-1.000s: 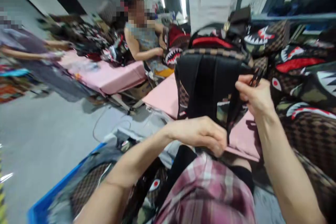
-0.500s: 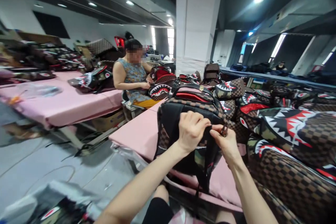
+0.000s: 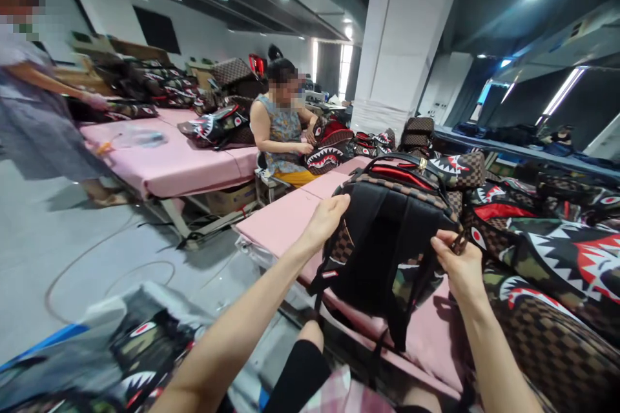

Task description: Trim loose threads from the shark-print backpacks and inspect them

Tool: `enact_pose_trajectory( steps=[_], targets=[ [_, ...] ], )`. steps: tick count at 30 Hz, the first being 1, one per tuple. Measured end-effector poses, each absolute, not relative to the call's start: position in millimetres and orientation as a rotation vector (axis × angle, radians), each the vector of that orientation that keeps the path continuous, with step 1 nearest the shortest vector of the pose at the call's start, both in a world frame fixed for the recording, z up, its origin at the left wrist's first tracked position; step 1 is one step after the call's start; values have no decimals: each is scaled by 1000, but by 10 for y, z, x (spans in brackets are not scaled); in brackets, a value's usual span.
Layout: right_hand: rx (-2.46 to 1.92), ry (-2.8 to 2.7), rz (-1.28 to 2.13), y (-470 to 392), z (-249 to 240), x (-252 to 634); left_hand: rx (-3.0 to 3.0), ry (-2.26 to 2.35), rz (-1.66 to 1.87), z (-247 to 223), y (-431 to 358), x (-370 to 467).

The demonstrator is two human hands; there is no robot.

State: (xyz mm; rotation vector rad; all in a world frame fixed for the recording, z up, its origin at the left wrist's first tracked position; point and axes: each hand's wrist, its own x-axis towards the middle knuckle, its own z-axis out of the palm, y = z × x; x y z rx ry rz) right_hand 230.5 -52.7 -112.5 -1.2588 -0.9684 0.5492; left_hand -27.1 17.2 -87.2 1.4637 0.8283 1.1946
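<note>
Left hand (image 3: 325,218) is curling at the black backpack's (image 3: 371,226) left edge, hold unclear, right hand (image 3: 461,266) is clutching a small dark tool (image 3: 459,244) near its right edge, backpack is sitting on pink table (image 3: 278,221).

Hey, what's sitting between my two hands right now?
In the head view, the checkered backpack, its black back panel facing you, sits on the pink tabletop between your left hand and right hand.
</note>
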Motion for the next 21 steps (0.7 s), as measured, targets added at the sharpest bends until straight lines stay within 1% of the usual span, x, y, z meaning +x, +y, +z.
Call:
enact_pose_trajectory(
  steps=[3, 6, 10, 13, 15, 18, 21],
  targets=[
    [-1257, -938, 498, -525, -1107, 2334, 1254, 620, 1019, -791, 95, -150],
    [-1238, -915, 464, -517, -1094, 2397, 1181, 572, 888, -743, 7, -115],
    [-1238, -900, 480, -522, -1142, 2475, 1201, 588, 928, -843, -8, -54],
    [-1253, -961, 553, -568, -1224, 2489, 1239, 675, 967, -991, -22, 8],
    [-1259, -1059, 618, -662, -1241, 2459, 1289, 683, 933, -1026, -106, 11],
    [-1228, -1238, 576, -955, -1110, 2355, 1362, 571, 897, -872, -412, -53],
    [-1072, -1270, 317, -1311, -792, 2274, 1395, 433, 1110, -493, -817, -88]
  ],
)
